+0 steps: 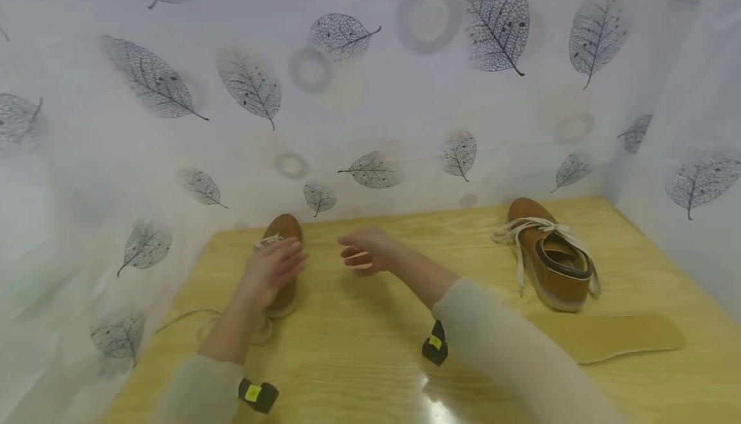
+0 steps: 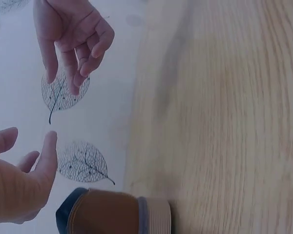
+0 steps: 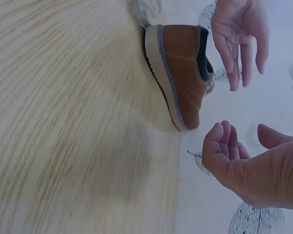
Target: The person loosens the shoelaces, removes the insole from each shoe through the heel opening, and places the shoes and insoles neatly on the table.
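Observation:
A brown lace-up shoe (image 1: pixel 286 295) stands on the left of the wooden table, toe toward the back. In the head view my left hand (image 1: pixel 273 269) is in front of it and hides its middle. The right wrist view shows the same shoe (image 3: pixel 181 73) from the side, with that hand (image 3: pixel 240 36) apart from it. My right hand (image 1: pixel 370 251) is held above the table to the right of the shoe, its fingers loosely bent around nothing. Both hands face each other with a gap between them, and neither holds anything.
A second brown shoe (image 1: pixel 558 263) with loose white laces stands at the back right. In front of it lies a tan insole (image 1: pixel 631 335), partly behind my right sleeve. A pale lace (image 1: pixel 191 313) trails on the table (image 1: pixel 347 372) at left. A leaf-patterned curtain (image 1: pixel 393 102) encloses the table.

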{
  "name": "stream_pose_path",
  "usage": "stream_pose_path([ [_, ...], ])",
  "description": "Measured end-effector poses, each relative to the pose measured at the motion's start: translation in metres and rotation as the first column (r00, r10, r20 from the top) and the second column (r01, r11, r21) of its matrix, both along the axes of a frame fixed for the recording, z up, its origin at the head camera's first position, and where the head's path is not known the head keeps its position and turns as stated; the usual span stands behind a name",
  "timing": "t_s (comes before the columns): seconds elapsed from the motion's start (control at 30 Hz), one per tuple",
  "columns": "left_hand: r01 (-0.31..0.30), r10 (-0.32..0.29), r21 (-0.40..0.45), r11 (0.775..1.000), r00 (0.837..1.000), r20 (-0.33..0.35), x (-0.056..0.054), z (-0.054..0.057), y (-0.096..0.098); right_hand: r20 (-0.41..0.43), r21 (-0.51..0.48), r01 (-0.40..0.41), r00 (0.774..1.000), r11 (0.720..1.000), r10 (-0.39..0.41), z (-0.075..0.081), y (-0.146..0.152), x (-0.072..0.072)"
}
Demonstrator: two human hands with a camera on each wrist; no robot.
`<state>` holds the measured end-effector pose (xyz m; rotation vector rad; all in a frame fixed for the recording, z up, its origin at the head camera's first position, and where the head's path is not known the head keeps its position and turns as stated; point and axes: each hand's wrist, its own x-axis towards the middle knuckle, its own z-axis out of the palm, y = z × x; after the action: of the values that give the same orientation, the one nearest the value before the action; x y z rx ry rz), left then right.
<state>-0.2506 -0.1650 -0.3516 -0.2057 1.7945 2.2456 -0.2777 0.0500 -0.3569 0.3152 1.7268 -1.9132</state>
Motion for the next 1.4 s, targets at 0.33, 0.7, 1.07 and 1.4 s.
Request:
stream_pose_path([
  [0.33, 0.057, -0.057, 0.011, 0.998, 0.998, 0.028, 0.002, -0.016, 0.029, -0.023, 0.046, 0.012, 1.0, 0.999, -0.011, -0.001, 0.052, -0.001],
  [0.7, 0.128, -0.129, 0.036, 0.991, 0.991, 0.024, -0.004, -0.028, 0.064, -0.044, 0.114, -0.005, 0.999, 0.993, 0.01, 0.004, 0.114, 0.009],
  [1.07, 0.14, -0.142, 0.066, 0.988, 0.99, 0.02, -0.005, -0.027, 0.1, -0.014, 0.151, -0.007, 1.0, 0.988, 0.009, 0.012, 0.183, 0.022],
  [1.4, 0.242, -0.246, 0.085, 0.966, 0.969, 0.035, -0.002, -0.03, 0.137, -0.04, 0.18, -0.016, 0.999, 0.984, 0.023, 0.009, 0.234, 0.041],
])
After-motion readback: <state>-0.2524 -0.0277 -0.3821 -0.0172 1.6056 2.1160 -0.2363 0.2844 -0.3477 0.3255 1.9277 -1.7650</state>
